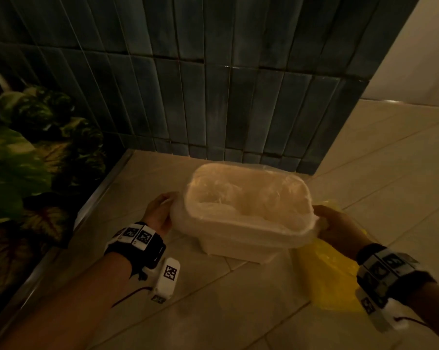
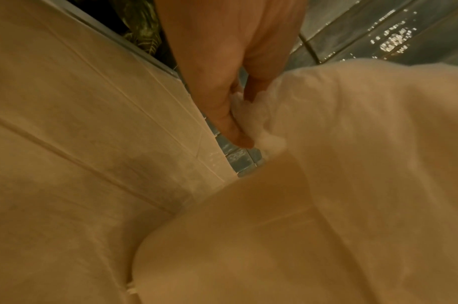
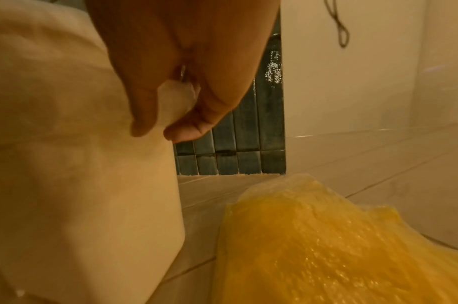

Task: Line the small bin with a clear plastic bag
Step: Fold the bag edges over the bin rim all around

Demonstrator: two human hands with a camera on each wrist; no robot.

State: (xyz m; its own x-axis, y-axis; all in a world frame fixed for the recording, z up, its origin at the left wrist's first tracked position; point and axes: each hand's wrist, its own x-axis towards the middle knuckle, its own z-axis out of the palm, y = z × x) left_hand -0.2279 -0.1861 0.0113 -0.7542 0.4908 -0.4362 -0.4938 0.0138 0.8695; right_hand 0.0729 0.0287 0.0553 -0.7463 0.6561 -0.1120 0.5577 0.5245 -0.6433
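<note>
While pinched, bag (image 1: 248,198) between grips (image 1: 160,210).

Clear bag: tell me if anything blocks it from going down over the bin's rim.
Nothing visible does. The clear bag already sits inside the bin, its edge draped over the rim. The left hand and right hand pinch that edge at opposite ends. The yellow bag lies on the floor beside the bin, below the rim.

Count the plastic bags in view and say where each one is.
2. The clear bag lines the white bin, with both hands pinching its edges. The yellow bag lies on the floor right of the bin. Others may be hidden.
</note>
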